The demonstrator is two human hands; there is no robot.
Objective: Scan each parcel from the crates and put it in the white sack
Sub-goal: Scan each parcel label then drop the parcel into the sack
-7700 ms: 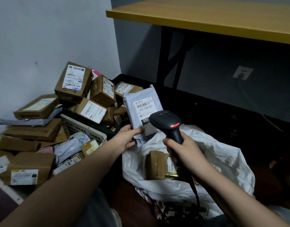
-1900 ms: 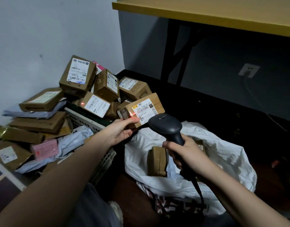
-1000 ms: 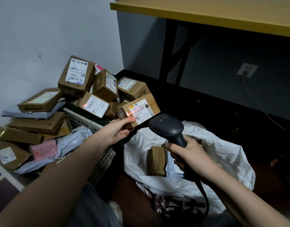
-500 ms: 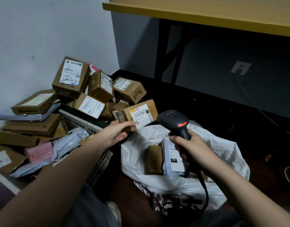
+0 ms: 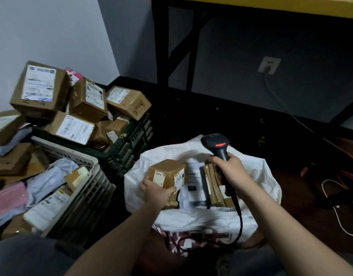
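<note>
While left hand (image 5: 154, 191) grips, parcel (image 5: 167, 172) over sack (image 5: 251, 196)

2 crates (image 5: 131, 144) (1 scanner (image 5: 217, 145))

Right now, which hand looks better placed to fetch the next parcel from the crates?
Probably the left hand. It is on the crates' side and only has to let go of the brown box over the white sack. The right hand grips the scanner, away from the black crate.
</note>
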